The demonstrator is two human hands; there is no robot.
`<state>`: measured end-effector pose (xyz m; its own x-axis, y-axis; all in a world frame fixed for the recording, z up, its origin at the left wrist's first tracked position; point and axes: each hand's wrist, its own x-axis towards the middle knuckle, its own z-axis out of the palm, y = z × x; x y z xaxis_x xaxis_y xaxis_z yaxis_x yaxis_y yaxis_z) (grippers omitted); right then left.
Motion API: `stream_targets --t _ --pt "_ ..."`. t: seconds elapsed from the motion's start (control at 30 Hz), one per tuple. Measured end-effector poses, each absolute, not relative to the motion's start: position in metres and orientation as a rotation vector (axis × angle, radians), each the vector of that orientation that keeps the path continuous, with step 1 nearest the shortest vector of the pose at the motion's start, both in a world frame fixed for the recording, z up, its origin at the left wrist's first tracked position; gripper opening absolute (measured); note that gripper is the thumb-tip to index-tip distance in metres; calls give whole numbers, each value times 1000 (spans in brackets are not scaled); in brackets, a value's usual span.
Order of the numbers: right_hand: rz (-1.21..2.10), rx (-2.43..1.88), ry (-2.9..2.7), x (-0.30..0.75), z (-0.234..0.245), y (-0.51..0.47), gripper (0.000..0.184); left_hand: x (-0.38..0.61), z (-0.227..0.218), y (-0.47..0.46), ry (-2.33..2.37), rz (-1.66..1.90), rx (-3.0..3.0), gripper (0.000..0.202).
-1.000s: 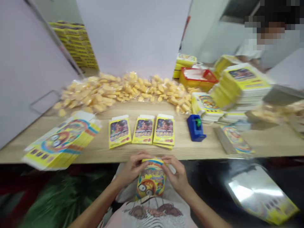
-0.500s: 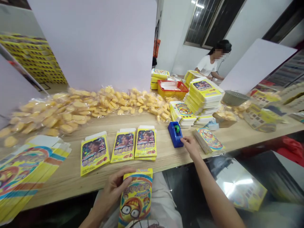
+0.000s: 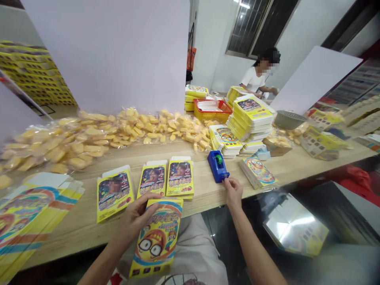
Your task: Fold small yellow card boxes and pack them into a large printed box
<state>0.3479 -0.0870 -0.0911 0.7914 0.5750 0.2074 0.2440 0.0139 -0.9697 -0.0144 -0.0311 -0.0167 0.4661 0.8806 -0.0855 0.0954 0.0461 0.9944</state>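
Observation:
My left hand (image 3: 136, 215) grips a yellow cartoon-printed packet (image 3: 156, 241) by its upper left edge, over my lap at the wooden table's (image 3: 204, 190) front edge. My right hand (image 3: 233, 192) reaches to the front end of a blue tape dispenser (image 3: 217, 166); its fingers are pinched together just below the dispenser, and what they hold is too small to make out. Three yellow card packs (image 3: 152, 184) lie in a row in front of me.
A long heap of bagged yellow snacks (image 3: 97, 132) runs along the back. Flat yellow packets (image 3: 26, 217) fan out at the left. Stacks of yellow packs (image 3: 252, 114) and a red-rimmed basket (image 3: 212, 111) stand to the right. Another person (image 3: 257, 77) works behind. White boards (image 3: 118, 51) screen the table.
My right hand left the packet, reached the blue dispenser, and has since drawn back slightly toward the table edge. My left hand keeps the packet, now tilted. The view swung right.

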Motion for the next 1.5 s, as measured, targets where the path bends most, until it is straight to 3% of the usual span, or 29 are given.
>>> stream_targets --t 0.23,0.43,0.53,0.67,0.83,1.1,1.27,1.33,1.43,1.5 --pt "653 -1515 -688 326 -62 -106 39 2 4 -8 806 457 1748 30" --pt "1371 -1311 -1576 267 5 -101 31 24 9 3 487 238 1874 27" --pt "1376 -1291 -1872 243 19 -90 29 29 6 1 402 224 1836 25" --pt "1148 -1453 -2044 226 18 -90 29 26 5 -3 379 244 1804 23" --pt "1249 -1538 -1800 220 12 -101 32 16 12 -11 392 283 1715 25" --pt "2118 -996 -1018 208 -8 -109 52 6 32 -21 202 364 1592 22" --pt "1947 -1058 -1193 197 5 -105 40 -15 38 -31 397 531 1633 23" --pt "1809 -1080 -1467 192 25 -98 34 -36 45 -32 510 610 1606 35" --pt "1371 -1127 -1763 183 56 -84 23 -90 59 -21 721 768 1642 65" --pt "954 -1117 -1856 179 64 -73 21 -137 66 -8 1131 899 1796 70"
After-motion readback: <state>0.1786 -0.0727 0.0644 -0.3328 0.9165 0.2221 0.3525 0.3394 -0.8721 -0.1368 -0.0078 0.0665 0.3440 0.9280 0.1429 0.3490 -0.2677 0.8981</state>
